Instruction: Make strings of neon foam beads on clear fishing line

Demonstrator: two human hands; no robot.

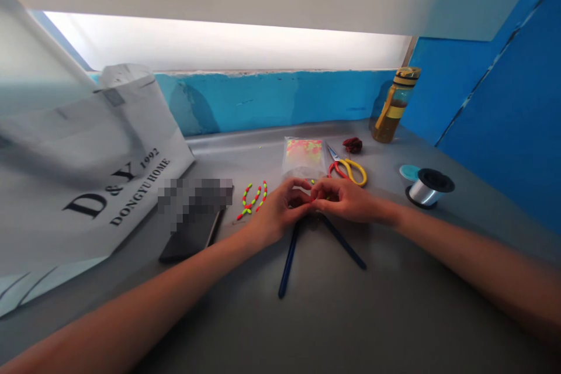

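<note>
My left hand and my right hand meet over the middle of the table, thumbs and index fingers pinched close together. Between the fingertips show small red and yellow-green beads; most of what I hold is covered by my fingers. Two dark blue handles, looking like those of pliers, spread out below my hands, their other end hidden. Left of my hands lies a strand of red and yellow-green beads in a looped shape. Just beyond my hands rests a clear bag of beads.
Scissors with red and yellow handles lie behind my right hand, near a dark red bundle. A wire spool, a teal disc and a bottle stand right. At left are a black phone-like slab and a white bag.
</note>
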